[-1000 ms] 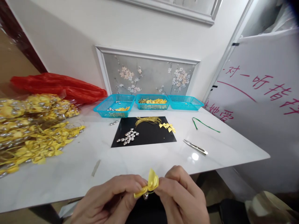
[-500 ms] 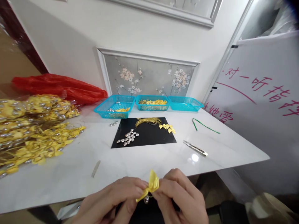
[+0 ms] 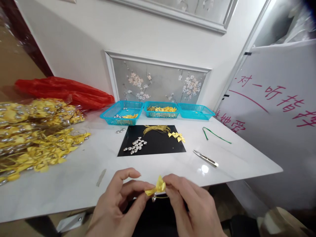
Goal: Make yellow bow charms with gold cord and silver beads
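A small yellow ribbon bow (image 3: 156, 188) with a silver bead hanging under it is pinched between both my hands at the table's near edge. My left hand (image 3: 118, 205) grips its left end with thumb and fingertips, the index finger lifted. My right hand (image 3: 191, 207) pinches the right side, where a thin gold thread trails out. Farther off, a black mat (image 3: 158, 146) carries silver beads (image 3: 135, 145), gold threads (image 3: 156, 128) and a few yellow bows (image 3: 177, 135).
Three turquoise baskets (image 3: 158, 112) stand along the wall behind the mat. A large heap of finished yellow bows (image 3: 37, 138) and a red plastic bag (image 3: 64, 92) fill the left. Small snips (image 3: 205, 158) and a green ribbon strip (image 3: 214, 135) lie on the white table (image 3: 74, 177) at right.
Both hands have risen slightly with the bow. My left index finger has lifted off it, and the bow now lies flatter between the fingertips.
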Demonstrator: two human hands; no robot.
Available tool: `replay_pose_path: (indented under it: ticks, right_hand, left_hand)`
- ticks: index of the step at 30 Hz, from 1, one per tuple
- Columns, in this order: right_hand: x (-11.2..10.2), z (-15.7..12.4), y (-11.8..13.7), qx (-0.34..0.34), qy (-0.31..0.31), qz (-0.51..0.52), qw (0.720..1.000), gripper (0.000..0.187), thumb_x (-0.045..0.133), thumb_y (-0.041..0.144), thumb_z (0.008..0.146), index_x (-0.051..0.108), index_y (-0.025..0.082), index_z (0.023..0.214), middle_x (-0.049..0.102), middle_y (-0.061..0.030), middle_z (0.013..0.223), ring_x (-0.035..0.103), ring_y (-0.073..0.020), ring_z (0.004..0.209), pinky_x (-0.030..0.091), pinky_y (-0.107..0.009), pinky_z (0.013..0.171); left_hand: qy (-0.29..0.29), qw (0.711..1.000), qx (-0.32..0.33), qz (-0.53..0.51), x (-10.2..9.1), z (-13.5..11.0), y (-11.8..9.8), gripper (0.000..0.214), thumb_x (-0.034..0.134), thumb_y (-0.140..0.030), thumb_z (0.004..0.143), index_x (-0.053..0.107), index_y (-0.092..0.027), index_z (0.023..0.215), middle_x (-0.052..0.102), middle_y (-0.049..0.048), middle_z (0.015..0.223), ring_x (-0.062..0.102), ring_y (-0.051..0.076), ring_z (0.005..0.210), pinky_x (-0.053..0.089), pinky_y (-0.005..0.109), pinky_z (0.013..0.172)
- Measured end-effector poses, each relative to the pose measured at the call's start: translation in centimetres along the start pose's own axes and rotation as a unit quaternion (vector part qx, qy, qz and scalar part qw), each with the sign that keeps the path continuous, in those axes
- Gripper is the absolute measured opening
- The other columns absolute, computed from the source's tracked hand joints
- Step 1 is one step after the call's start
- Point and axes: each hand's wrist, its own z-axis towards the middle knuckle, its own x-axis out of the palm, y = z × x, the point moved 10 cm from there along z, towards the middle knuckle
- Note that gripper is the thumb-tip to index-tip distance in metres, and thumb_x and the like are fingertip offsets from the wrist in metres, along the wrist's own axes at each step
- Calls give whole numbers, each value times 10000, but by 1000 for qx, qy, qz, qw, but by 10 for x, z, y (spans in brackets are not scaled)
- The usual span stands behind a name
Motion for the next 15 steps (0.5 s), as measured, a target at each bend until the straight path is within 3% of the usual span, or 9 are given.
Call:
replay_pose_path:
  ticks: [3, 9, 12, 15]
  right_hand:
    - [-2, 21, 6, -44, 43, -26, 998, 178, 511, 126, 948, 667, 207, 921, 664, -57, 893, 631, -189, 822, 513, -299, 715]
    - [30, 37, 3, 12, 220, -22, 975, 153, 545, 113, 937, 607, 192, 822, 617, -6, 798, 581, -139, 732, 441, -259, 671]
    - [37, 41, 4, 12, 242, -3, 970, 204, 499, 69, 931, 562, 187, 777, 594, 1, 791, 556, -130, 738, 404, -251, 657]
    - [42, 50, -7, 63, 241, 120, 961, 203, 526, 75, 907, 544, 186, 739, 560, 27, 750, 521, -103, 709, 390, -221, 637]
  left_hand:
    - [58, 998, 8, 24, 8, 7, 2, 314, 666, -367, 779, 473, -319, 1022, 793, -67, 733, 747, 182, 685, 559, 231, 645]
    - [61, 993, 36, 99, 5, 12, 4, 306, 653, -396, 793, 488, -330, 1041, 804, -47, 768, 741, 207, 697, 503, 267, 601]
    - [82, 996, 26, 35, 13, 15, 7, 299, 683, -347, 784, 495, -328, 1016, 781, -64, 749, 710, 179, 683, 498, 255, 649]
    - [124, 990, -5, -69, 24, 18, 10, 310, 719, -324, 782, 505, -314, 1007, 733, -76, 703, 662, 148, 652, 486, 231, 640]
